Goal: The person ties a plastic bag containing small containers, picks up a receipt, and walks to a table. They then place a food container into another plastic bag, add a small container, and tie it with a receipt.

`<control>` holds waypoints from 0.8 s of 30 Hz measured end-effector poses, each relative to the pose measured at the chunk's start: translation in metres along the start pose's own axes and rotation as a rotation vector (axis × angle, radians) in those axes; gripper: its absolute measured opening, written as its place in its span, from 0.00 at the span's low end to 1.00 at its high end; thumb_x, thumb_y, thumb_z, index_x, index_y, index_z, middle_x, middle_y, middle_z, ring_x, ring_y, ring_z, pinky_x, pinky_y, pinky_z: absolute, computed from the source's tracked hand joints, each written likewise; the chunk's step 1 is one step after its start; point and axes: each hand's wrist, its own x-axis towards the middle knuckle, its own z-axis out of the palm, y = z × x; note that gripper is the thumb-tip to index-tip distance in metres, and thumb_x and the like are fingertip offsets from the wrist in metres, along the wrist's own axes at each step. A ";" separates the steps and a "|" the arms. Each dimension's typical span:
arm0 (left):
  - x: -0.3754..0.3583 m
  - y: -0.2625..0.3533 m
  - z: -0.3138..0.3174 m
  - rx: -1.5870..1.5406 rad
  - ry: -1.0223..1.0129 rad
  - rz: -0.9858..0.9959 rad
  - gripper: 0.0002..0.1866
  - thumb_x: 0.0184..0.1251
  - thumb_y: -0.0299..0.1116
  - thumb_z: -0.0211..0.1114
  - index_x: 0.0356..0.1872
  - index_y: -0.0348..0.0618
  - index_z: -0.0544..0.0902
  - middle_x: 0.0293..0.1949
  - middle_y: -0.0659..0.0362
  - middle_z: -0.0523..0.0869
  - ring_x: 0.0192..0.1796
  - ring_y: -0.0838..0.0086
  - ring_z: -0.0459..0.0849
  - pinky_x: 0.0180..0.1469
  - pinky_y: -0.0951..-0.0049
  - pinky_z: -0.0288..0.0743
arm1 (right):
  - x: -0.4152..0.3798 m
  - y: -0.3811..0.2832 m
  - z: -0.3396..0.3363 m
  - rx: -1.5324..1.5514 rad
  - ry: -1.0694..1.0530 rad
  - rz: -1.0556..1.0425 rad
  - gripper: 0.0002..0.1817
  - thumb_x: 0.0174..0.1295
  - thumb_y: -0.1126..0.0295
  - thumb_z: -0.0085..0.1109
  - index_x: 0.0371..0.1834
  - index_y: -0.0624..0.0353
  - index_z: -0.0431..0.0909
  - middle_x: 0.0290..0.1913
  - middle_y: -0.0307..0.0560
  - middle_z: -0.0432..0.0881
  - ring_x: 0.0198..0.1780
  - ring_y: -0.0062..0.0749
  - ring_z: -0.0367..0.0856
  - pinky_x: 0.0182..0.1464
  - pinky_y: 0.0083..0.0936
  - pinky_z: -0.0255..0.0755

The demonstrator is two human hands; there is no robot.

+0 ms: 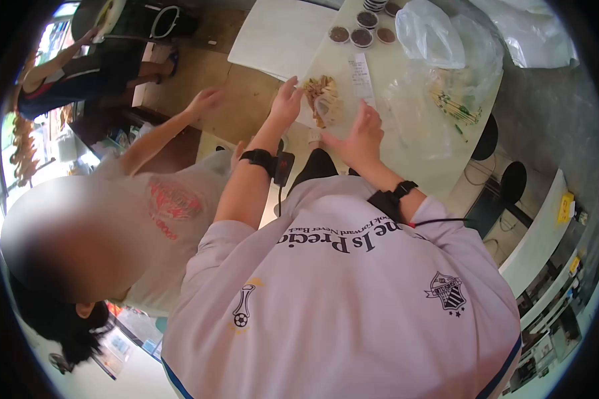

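Spread across a long white desk [406, 153], clear crinkled plastic bags [446, 60]. Near its edge, a brown flaky food portion on pale wrapping [323, 100], flanked for steadying: left hand [286, 103] open, touching the wrapping; right hand [361, 136] open, fingers extended, just beside.

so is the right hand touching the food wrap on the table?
Cannot tell. In the head view the right hand sits beside the food wrap, fingers overlapping its edge, but contact isn't plainly visible.
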 end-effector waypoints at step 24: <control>0.042 0.038 -0.025 0.411 -0.336 0.547 0.22 0.70 0.34 0.60 0.64 0.45 0.74 0.61 0.51 0.79 0.65 0.60 0.76 0.64 0.59 0.72 | 0.033 -0.014 0.084 -0.286 0.028 0.089 0.58 0.40 0.46 0.77 0.77 0.46 0.59 0.66 0.57 0.64 0.67 0.54 0.66 0.65 0.49 0.61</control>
